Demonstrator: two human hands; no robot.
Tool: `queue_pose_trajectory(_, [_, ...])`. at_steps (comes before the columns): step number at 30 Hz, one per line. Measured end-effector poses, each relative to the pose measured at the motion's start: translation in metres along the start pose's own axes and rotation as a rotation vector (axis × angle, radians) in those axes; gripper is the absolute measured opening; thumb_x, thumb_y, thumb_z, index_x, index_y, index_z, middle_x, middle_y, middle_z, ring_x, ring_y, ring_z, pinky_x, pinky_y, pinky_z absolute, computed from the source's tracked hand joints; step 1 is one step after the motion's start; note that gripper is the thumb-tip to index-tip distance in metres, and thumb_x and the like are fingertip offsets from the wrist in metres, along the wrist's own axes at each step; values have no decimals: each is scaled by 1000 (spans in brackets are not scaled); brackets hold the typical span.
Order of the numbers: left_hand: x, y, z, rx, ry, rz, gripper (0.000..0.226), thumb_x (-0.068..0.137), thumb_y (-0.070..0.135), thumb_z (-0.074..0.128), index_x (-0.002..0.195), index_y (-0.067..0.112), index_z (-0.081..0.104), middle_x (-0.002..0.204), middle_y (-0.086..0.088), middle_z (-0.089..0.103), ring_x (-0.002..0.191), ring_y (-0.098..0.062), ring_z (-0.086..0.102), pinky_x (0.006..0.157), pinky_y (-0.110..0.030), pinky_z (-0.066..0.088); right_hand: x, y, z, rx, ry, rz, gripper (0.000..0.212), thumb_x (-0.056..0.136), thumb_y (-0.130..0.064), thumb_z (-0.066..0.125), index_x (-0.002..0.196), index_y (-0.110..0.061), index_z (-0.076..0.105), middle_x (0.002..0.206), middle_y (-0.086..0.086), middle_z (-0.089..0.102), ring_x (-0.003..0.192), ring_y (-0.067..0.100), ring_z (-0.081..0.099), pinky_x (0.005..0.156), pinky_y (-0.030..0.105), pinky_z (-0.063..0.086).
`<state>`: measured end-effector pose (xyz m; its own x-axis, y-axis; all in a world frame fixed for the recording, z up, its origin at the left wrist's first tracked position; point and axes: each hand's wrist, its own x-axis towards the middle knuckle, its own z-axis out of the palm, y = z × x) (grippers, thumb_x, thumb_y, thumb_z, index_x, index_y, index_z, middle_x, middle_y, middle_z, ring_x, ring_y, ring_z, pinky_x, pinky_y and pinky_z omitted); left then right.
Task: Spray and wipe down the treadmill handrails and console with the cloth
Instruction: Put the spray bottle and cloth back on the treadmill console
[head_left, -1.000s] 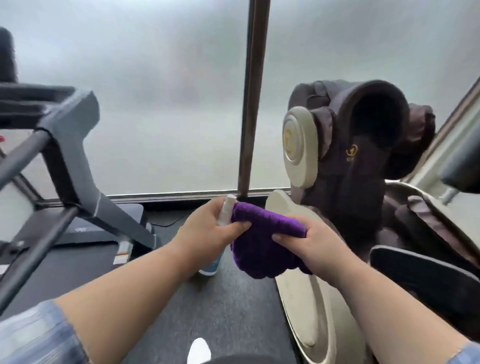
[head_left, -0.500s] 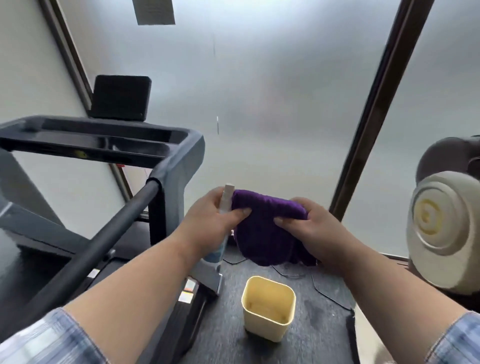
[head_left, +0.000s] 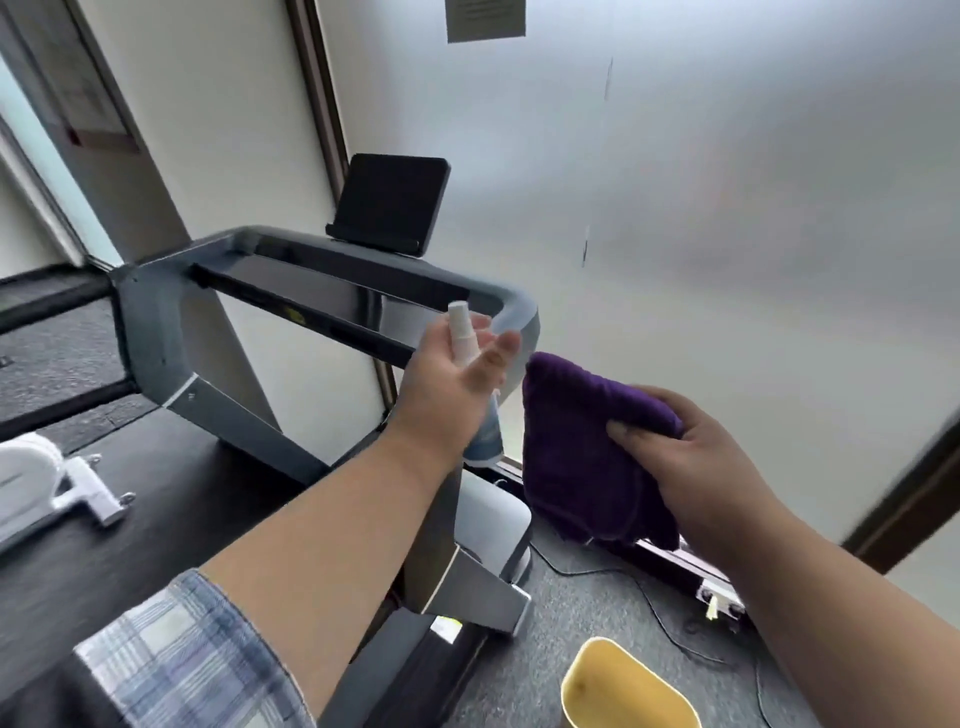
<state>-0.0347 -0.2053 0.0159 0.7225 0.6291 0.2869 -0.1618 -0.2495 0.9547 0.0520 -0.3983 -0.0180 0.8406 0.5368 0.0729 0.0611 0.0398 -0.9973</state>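
Observation:
My left hand (head_left: 451, 384) grips a small spray bottle (head_left: 461, 332) with a white top, held upright just in front of the right corner of the treadmill's console frame (head_left: 332, 283). A purple cloth (head_left: 582, 452) hangs folded from my right hand (head_left: 696, 467), which pinches it by the upper edge, right of the bottle. The two hands are apart. A black screen (head_left: 392, 202) stands on top of the console. The grey handrail frame (head_left: 150, 332) bends down at left. The right handrail is hidden behind my left arm.
A yellow bin (head_left: 618, 686) stands on the dark carpet at lower right, next to the treadmill base (head_left: 488, 525). A black cable (head_left: 665, 623) runs across the floor. A white device (head_left: 47, 483) lies at the left. Frosted glass fills the background.
My view swung left from the massage chair to the treadmill. My left hand let go of the cloth and lifted the bottle toward the console. My right hand keeps the cloth.

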Motion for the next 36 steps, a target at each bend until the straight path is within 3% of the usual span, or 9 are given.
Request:
queue_pose_trajectory(3, [61, 5, -3, 30, 201, 12, 37, 77, 46, 64, 106, 27, 49, 101, 1, 63, 97, -22, 66, 89, -41, 54, 22, 0, -7, 10, -37, 14, 26, 89, -9, 70, 105, -29, 75, 101, 4, 76, 98, 26, 72, 93, 54, 55])
queue_pose_trajectory(6, [123, 0, -4, 179, 300, -30, 46, 79, 24, 53, 123, 18, 40, 122, -5, 51, 105, -22, 56, 90, -33, 47, 36, 5, -13, 10, -69, 42, 26, 89, -10, 71, 106, -29, 75, 101, 4, 76, 98, 25, 72, 93, 54, 55])
queue_pose_trajectory(11, [181, -42, 0, 529, 215, -117, 58, 93, 16, 57, 139, 14, 23, 141, -7, 35, 108, -16, 43, 88, -25, 35, 37, 18, -28, -78, -78, 72, 26, 88, -12, 73, 101, -35, 75, 95, -1, 77, 91, 18, 74, 86, 46, 59])
queue_pose_trajectory(21, [195, -83, -5, 580, 88, -119, 70, 90, 20, 68, 144, 20, 24, 141, -6, 38, 120, -23, 47, 94, -27, 35, 27, 34, -47, -132, -6, 153, 28, 87, -13, 73, 101, -38, 74, 94, 1, 76, 88, 30, 73, 82, 63, 56])
queue_pose_trajectory(26, [201, -74, -22, 613, 74, -150, 103, 81, 46, 73, 150, 36, -3, 156, -4, 30, 131, -23, 42, 110, -36, 33, 19, 31, -52, -100, 13, 143, 24, 88, -14, 72, 103, -33, 74, 97, 3, 76, 91, 29, 73, 82, 64, 56])
queue_pose_trajectory(29, [248, -120, -7, 624, 164, -121, 113, 68, 83, 43, 152, 20, 3, 159, -11, 26, 135, -20, 39, 109, -24, 25, 5, 40, -74, -68, 83, 169, 21, 88, -14, 73, 102, -29, 74, 97, 1, 77, 92, 20, 74, 89, 51, 58])
queue_pose_trajectory(31, [212, -129, 40, 628, 48, 35, 108, 72, 90, 34, 151, 16, 25, 150, -8, 42, 128, -15, 48, 105, -16, 32, -2, 50, -93, -16, 145, 202, 19, 89, -11, 72, 102, -25, 73, 97, 4, 77, 93, 23, 74, 88, 48, 59])
queue_pose_trajectory(33, [119, -74, 98, 570, -113, 186, 93, 81, 81, 44, 146, 16, 34, 141, -2, 50, 119, -6, 52, 96, -7, 35, -9, 61, -109, 56, 192, 238, 20, 90, -7, 69, 107, -18, 72, 100, 10, 76, 94, 27, 74, 86, 47, 59])
queue_pose_trajectory(36, [32, -42, 143, 425, -370, 295, 85, 86, 65, 55, 149, 16, 26, 141, -1, 48, 121, -4, 49, 101, -8, 33, -17, 76, -130, 183, 212, 291, 22, 93, -5, 64, 114, -8, 68, 109, 21, 72, 95, 32, 71, 87, 47, 59])
